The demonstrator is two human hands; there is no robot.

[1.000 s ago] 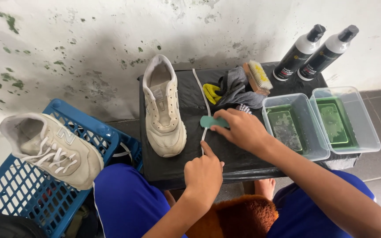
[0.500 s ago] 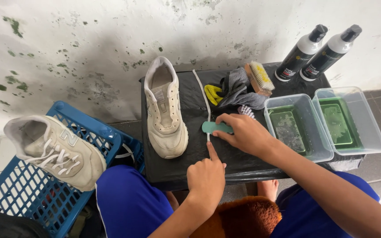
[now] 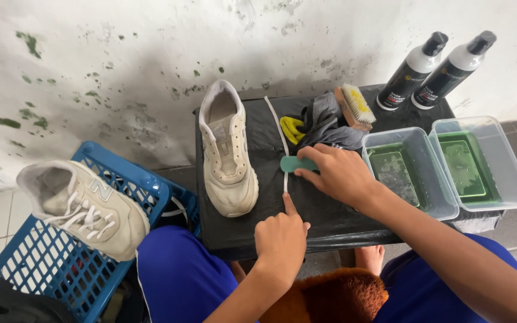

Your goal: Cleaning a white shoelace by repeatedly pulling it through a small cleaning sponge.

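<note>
White shoelace point(image 3: 276, 128) lies stretched in a near-straight line down the black tabletop point(image 3: 324, 209), just right of the laceless cream sneaker point(image 3: 227, 152). My left hand point(image 3: 281, 236) pins its near end with the index finger pressed down, the other fingers curled in and grasping nothing. My right hand point(image 3: 337, 173) is closed around a small teal brush point(image 3: 297, 163), whose head sits on the lace a little beyond the pinning finger.

Assessment of the step: scrubbing goes best, in my judgement, with the lace held taut and flat. I keep the pinning finger firm, stroke away from it along the lace, and use light pressure so the lace does not bunch or slide.

Surroundings: yellow item point(image 3: 291, 127) and grey cloth point(image 3: 324, 122) lie just behind the brush hand; a wooden brush with pale bristles point(image 3: 354, 106) rests beside them. Two clear tubs point(image 3: 450, 167) of greenish water stand side by side at the right, and two black-and-white bottles point(image 3: 435, 69) stand behind them against the stained wall. A second sneaker, laced, point(image 3: 85, 209) sits on a blue crate point(image 3: 43, 269) at the left, well apart from the work.
</note>
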